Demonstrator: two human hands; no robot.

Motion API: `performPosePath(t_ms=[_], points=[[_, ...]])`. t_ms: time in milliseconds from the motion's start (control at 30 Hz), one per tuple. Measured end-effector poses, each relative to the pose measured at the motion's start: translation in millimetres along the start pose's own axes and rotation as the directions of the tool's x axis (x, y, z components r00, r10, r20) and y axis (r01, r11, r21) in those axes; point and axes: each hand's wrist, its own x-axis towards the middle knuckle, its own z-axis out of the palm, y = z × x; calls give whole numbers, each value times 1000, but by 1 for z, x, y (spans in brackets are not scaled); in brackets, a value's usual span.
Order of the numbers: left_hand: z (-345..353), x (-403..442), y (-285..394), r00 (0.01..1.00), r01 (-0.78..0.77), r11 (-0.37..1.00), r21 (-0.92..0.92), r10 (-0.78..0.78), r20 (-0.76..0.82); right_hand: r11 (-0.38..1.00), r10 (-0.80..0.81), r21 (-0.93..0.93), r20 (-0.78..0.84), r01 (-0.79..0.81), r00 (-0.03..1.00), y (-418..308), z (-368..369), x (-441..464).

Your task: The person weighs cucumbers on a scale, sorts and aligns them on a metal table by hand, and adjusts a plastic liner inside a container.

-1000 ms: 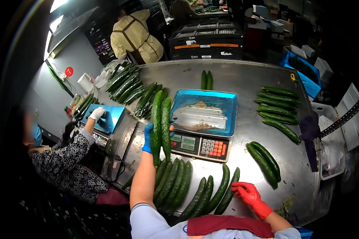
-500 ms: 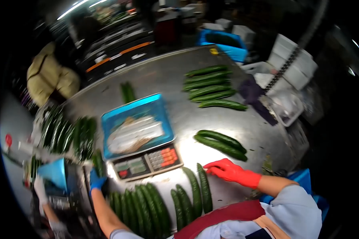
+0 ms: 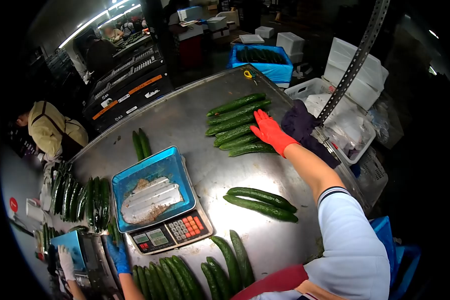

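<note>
My right hand (image 3: 271, 132), in a red glove, lies with its fingers stretched over the right ends of a row of several green cucumbers (image 3: 233, 120) at the back of the metal table. My left hand (image 3: 117, 255), in a blue glove, is at the lower left beside the scale. Its outstretched fingers touch the near ends of a few cucumbers (image 3: 113, 231), which partly hide them. Between my hands stands a digital scale (image 3: 172, 233) with a blue tray (image 3: 127, 176) holding a whitish, stained slab. Two cucumbers (image 3: 261, 204) lie in the table's middle.
More cucumbers (image 3: 172, 277) line the near edge, with others (image 3: 97, 202) at left. A co-worker's white-gloved hand (image 3: 66, 262) is by another blue tray (image 3: 70, 245). Yellow-handled scissors (image 3: 248, 74) lie at the far corner. A perforated metal post (image 3: 355, 65) rises at right.
My right hand has moved up and away from the near cucumbers onto the far row. My left hand stays beside the scale. The view has shifted and sharpened.
</note>
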Motion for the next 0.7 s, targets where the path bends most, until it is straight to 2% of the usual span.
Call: performPosePath(t_ms=[67,100,167,200,233,267,300,333,433,467,500,533,567,600,633,667,700], points=[[4,-12,-18,1000,-1,993,-118,4,27,995,83,-67,81,-78,993,1,13,-1],[2,-16,-21,999,2,985,-175,6,46,995,65,-81,130,-55,989,-3,9,-5],[3,-29,1,1000,17,994,-112,-15,17,994,34,-109,228,-9,973,-16,-18,-17],[2,-35,26,1000,15,995,-103,-13,16,999,46,-8,250,-45,967,-14,-22,-24],[4,-40,46,1000,13,996,-91,-12,19,999,35,17,319,-43,947,-14,-25,-30],[10,-40,55,996,-75,997,-36,73,-56,998,24,39,384,-42,923,-13,-31,-35],[16,-42,75,995,-95,993,-77,92,-33,997,10,60,445,-41,896,-13,-37,-38],[21,-45,105,994,-110,987,-118,110,-8,995,-26,103,376,-14,926,-16,-42,-46],[55,-60,192,984,-130,972,-198,150,91,994,-64,107,470,15,880,-14,-43,-55],[71,-67,205,966,-196,966,-171,220,134,983,-106,183,404,33,909,-13,-42,-63],[94,-78,224,961,-174,924,-341,234,145,970,-116,244,407,15,906,-15,-45,-68],[106,-85,243,933,-167,941,-293,247,263,953,-127,303,410,-3,903,-17,-48,-72],[131,-95,242,897,-194,896,-399,327,298,934,-138,357,408,-18,903,-18,-52,-76],[146,-100,252,822,-154,922,-356,319,471,946,-145,323,377,16,915,-20,-45,-83],[163,-113,274,782,153,883,-443,166,600,907,-154,421,384,-24,910,-35,-62,-90],[187,-125,278,687,450,719,-530,100,720,826,-129,545,436,-147,891,-60,-91,-96],[204,-132,305,648,550,643,-532,73,758,691,-89,638,544,-341,835,-88,-121,-102]])
